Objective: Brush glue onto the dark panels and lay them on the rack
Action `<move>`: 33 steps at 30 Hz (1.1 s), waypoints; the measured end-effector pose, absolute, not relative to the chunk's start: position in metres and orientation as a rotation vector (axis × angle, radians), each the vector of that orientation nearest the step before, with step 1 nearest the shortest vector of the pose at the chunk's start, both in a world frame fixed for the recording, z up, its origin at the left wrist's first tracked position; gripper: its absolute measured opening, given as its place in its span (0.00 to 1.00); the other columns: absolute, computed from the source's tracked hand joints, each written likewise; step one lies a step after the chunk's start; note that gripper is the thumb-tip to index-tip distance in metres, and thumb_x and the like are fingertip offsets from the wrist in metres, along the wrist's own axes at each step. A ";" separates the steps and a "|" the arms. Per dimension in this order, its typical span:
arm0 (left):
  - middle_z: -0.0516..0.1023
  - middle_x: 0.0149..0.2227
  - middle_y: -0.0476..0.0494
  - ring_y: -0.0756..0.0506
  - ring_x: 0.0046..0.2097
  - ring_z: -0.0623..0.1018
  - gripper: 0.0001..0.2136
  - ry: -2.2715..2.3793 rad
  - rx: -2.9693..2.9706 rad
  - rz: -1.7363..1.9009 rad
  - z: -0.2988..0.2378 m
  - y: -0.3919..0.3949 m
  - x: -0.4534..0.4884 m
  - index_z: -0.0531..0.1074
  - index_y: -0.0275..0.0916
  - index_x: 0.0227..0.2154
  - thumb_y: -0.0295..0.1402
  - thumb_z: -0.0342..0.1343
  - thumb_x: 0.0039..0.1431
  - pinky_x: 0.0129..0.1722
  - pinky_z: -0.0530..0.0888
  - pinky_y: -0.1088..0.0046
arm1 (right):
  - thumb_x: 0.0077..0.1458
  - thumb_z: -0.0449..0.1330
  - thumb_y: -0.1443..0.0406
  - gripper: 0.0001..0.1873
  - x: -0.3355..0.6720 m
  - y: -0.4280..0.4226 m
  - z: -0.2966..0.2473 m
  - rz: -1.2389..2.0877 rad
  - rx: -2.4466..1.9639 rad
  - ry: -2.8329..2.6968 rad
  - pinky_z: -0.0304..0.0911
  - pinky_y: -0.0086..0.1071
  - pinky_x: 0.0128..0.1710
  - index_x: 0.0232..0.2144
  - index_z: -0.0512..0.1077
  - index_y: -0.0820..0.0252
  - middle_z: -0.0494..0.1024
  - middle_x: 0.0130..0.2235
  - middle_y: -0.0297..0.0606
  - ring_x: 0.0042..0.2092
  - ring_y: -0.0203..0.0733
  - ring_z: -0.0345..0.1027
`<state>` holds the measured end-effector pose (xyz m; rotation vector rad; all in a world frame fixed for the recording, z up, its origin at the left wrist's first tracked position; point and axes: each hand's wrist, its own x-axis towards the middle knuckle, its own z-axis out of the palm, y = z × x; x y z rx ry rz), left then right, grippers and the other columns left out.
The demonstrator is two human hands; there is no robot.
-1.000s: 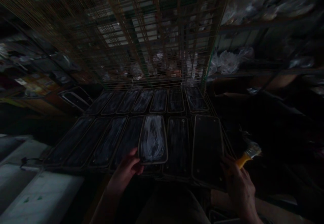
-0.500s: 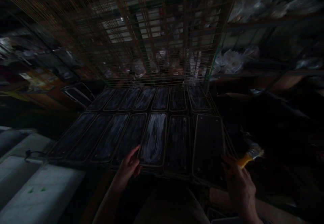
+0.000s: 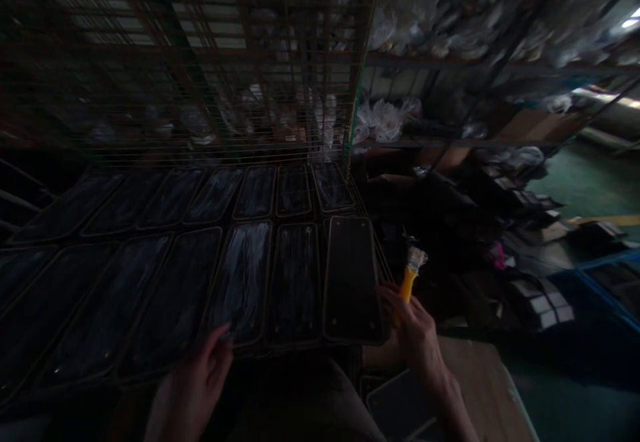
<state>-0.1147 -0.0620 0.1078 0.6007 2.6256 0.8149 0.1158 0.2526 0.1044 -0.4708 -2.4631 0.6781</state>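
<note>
Two rows of dark rectangular panels with rounded corners lie side by side, several of them streaked with a whitish coating. One of them, a streaked panel (image 3: pixel 243 275), is under the fingertips of my left hand (image 3: pixel 200 372), whose index finger is stretched out; I cannot tell if it touches. In my right hand (image 3: pixel 417 329) is a paintbrush (image 3: pixel 407 285), gripped by its yellow handle with pale bristles pointing up and away. Beside that hand, at the row's right end, lies a plain dark panel (image 3: pixel 353 279) without streaks; the fingers are at its right edge.
A wire mesh frame (image 3: pixel 353 95) rises behind the panels. Shelves beyond hold plastic bags (image 3: pixel 385 119). On the right are a blue crate (image 3: pixel 600 269) and stacked dark items with white ends (image 3: pixel 543 302). A cardboard sheet (image 3: pixel 480 375) lies low, near my right forearm.
The view has swung right, so everything appears shifted left. The paintbrush has turned more upright in my right hand, which stays beside the plain panel. My left hand remains near the front edge.
</note>
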 end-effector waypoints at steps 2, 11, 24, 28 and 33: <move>0.74 0.25 0.48 0.46 0.24 0.76 0.17 2.268 0.680 1.000 0.101 -0.028 -0.097 0.71 0.43 0.46 0.45 0.51 0.58 0.24 0.70 0.74 | 0.65 0.45 0.72 0.24 0.119 0.260 0.128 0.722 -0.377 -2.578 0.69 0.35 0.45 0.60 0.62 0.50 0.73 0.49 0.41 0.49 0.43 0.70; 0.67 0.20 0.55 0.50 0.19 0.71 0.13 2.124 0.909 1.055 0.090 0.059 -0.064 0.62 0.41 0.37 0.46 0.46 0.62 0.19 0.64 0.77 | 0.68 0.49 0.65 0.17 0.086 0.298 0.174 0.622 -0.498 -2.494 0.69 0.30 0.43 0.56 0.67 0.52 0.73 0.49 0.39 0.46 0.41 0.72; 0.72 0.18 0.52 0.50 0.16 0.70 0.16 2.001 0.851 0.937 0.093 0.069 -0.070 0.69 0.39 0.32 0.47 0.48 0.61 0.18 0.61 0.76 | 0.68 0.49 0.64 0.14 0.030 0.340 0.142 0.337 -0.339 -2.609 0.70 0.33 0.42 0.52 0.68 0.57 0.77 0.48 0.39 0.46 0.44 0.73; 0.70 0.17 0.53 0.51 0.14 0.68 0.15 1.990 0.856 0.892 0.090 0.071 -0.070 0.67 0.39 0.29 0.46 0.47 0.61 0.17 0.59 0.77 | 0.68 0.50 0.65 0.13 0.045 0.329 0.140 0.341 -0.380 -2.670 0.70 0.33 0.40 0.52 0.67 0.56 0.77 0.47 0.39 0.44 0.44 0.74; 0.71 0.18 0.53 0.51 0.15 0.70 0.14 1.920 0.804 0.928 0.091 0.070 -0.067 0.64 0.40 0.29 0.44 0.45 0.62 0.15 0.59 0.79 | 0.68 0.49 0.65 0.14 0.086 0.292 0.149 0.503 -0.354 -2.762 0.69 0.31 0.39 0.53 0.66 0.56 0.77 0.46 0.39 0.41 0.42 0.74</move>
